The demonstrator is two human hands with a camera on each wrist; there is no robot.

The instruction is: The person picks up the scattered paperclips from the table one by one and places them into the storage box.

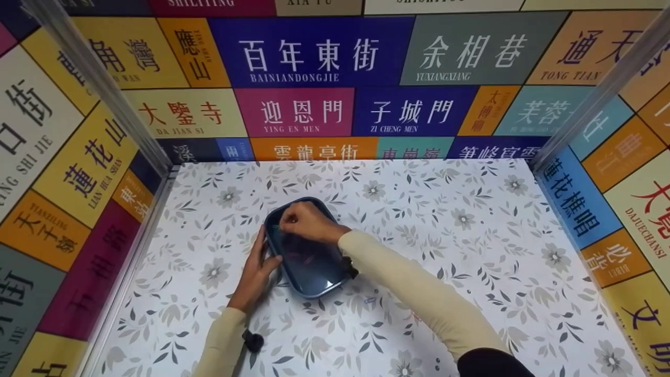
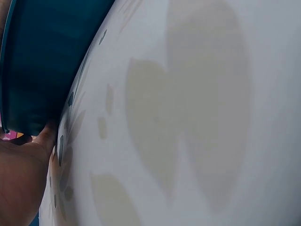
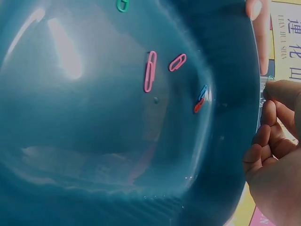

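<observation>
A deep blue plastic tray [image 1: 314, 275] lies on the flowered tabletop. At its left side my left hand [image 1: 253, 272] holds the wall, thumb at the rim and fingers along the outside; the left wrist view shows only part of this hand [image 2: 21, 174] against the tray. Above the tray's far left part, my right hand [image 1: 309, 222] pinches a small green paper clip [image 3: 270, 79] between thumb and forefinger. Inside the tray, the right wrist view shows a long pink paper clip [image 3: 150, 71], a small pink one, a green one [image 3: 122, 4], a blue one [image 3: 202, 92] and a red one [image 3: 199, 105].
The tabletop [image 1: 460, 251] is white with a grey leaf pattern. Panels with printed street names [image 1: 309, 52] stand at the back and both sides. Clear posts [image 1: 602, 99] rise at the back corners. A small pale mark or object [image 1: 370, 300] lies right of the tray.
</observation>
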